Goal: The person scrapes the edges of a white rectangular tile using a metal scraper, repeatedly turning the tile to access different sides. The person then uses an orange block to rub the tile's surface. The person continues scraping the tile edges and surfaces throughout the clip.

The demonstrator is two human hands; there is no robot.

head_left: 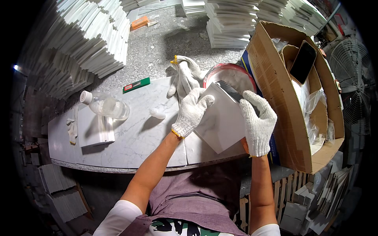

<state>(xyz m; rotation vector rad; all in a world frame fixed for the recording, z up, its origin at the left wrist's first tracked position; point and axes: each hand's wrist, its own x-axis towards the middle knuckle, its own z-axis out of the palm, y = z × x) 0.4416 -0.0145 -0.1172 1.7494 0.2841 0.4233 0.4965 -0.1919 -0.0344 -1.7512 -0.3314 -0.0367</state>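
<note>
A flat white tile (222, 122) is tilted over the front of the marble-patterned work surface (153, 139). My left hand (191, 112), in a white knit glove, grips its left edge, the thumb on the face. My right hand (258, 124), gloved alike, is curled at the tile's upper right edge around a dark grey pad (229, 90), whose exact kind I cannot make out. Just behind the tile stands a red-rimmed tub (224, 67) with whitish contents, partly covered by it. Spare white gloves (185, 74) lie crumpled beyond my left hand.
A cardboard box (271, 70) with a phone (303, 63) on top stands right, a fan (350, 69) beyond. Left are a plastic bottle (106, 105), stacked white tiles (92, 129), a green case (136, 85) and a small glove (72, 128). Tall tile stacks (94, 35) rise behind.
</note>
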